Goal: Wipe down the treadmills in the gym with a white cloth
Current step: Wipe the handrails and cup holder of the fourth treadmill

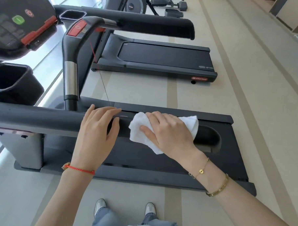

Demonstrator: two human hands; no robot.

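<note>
A: What do we see, largest first?
B: We see the near treadmill [146, 157]; our left hand [96, 134] rests open-fingered on its handrail [34, 120].
A: And the cloth?
B: Our right hand [169, 132] presses the white cloth [138, 130] flat on that handrail's end.

**Colours at your hands**

Your white cloth [162, 129] lies on the black handrail [42, 121] of the dark grey near treadmill [164, 170]. Your left wrist wears a red cord bracelet [79, 169]; your right wrist carries a gold chain bracelet [201, 170] and a gold bangle [218, 186]. The console [13, 24] shows a green button [18, 19] and a red strip [38, 30]. The upright handle [70, 78] has a silver band. The far treadmill [159, 59] is dark grey with a red logo badge [199, 79]. The floor [246, 91] is cream with beige stripes. Your jeans [132, 224] are faded blue, your shoes [99, 205] pale grey.
</note>
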